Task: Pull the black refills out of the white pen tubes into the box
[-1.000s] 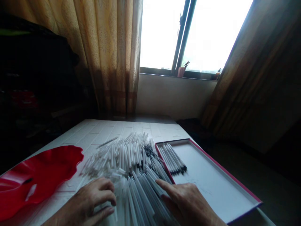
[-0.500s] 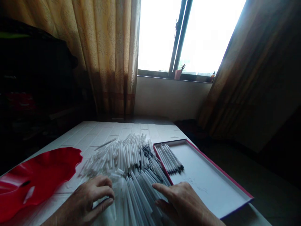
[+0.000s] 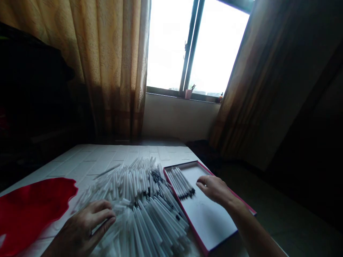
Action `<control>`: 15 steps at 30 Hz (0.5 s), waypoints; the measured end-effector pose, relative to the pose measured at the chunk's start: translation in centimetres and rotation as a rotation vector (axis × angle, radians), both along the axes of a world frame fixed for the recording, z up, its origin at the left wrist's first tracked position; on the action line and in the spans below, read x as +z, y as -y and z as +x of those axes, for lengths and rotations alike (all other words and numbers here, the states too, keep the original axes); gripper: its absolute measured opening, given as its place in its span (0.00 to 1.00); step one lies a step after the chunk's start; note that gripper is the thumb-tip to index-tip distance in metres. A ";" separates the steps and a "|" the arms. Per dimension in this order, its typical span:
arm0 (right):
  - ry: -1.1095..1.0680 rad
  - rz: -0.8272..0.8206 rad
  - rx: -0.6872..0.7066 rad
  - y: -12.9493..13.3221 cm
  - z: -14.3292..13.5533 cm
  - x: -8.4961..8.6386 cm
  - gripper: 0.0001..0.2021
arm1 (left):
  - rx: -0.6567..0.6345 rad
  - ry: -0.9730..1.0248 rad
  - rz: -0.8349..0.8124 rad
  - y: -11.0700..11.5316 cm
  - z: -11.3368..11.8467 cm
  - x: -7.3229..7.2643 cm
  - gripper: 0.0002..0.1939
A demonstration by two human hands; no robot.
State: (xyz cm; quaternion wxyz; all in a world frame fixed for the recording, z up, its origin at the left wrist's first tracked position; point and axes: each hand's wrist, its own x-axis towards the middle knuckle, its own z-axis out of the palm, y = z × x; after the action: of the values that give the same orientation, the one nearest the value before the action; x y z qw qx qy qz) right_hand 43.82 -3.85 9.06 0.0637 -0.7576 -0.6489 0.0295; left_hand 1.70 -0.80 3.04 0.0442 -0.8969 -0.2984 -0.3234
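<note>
A large heap of thin, translucent white plastic tubes [image 3: 150,221] spreads over the middle of the table, with some black slender pieces [image 3: 158,175] among them. My left hand [image 3: 89,219] hovers at the heap's left side. Its fingers are curled, with thumb and fingertips close together; anything between them cannot be made out. Over a shallow red-edged tray [image 3: 214,225] is my right hand [image 3: 214,187], its fingertips drawn together in a pinch, their contents hidden. Just left of it, a row of tubes with black ends [image 3: 182,182] lies side by side in the tray.
A red dish with a wavy rim [image 3: 37,210] stands on the left. The white table [image 3: 99,157] has a brick-patterned surface. Beyond it are a curtain [image 3: 115,71] and a window with a small pink cup [image 3: 188,94] on its sill.
My right hand has moved from the heap's right side, up and rightward over the tray, its pointing index finger now drawn in. The left hand keeps its shape; the view has shifted right.
</note>
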 end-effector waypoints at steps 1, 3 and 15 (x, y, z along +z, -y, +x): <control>-0.003 -0.024 -0.015 -0.6 0.3 -0.3 0.13 | -0.002 0.001 0.012 -0.1 -0.1 -0.2 0.13; -0.016 -0.071 -0.030 -1.5 0.5 -1.2 0.11 | -0.005 -0.006 0.032 -0.4 -0.2 -0.6 0.14; 0.017 -0.057 -0.134 -1.4 -0.6 -2.0 0.09 | 0.024 0.067 -0.093 -0.7 -0.3 -2.3 0.17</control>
State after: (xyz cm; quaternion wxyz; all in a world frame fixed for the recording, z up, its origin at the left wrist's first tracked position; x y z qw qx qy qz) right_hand 43.24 -2.41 7.06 0.0385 -0.8012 -0.5960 0.0370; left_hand 1.41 -0.14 0.71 -0.0039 -0.8829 -0.3252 -0.3386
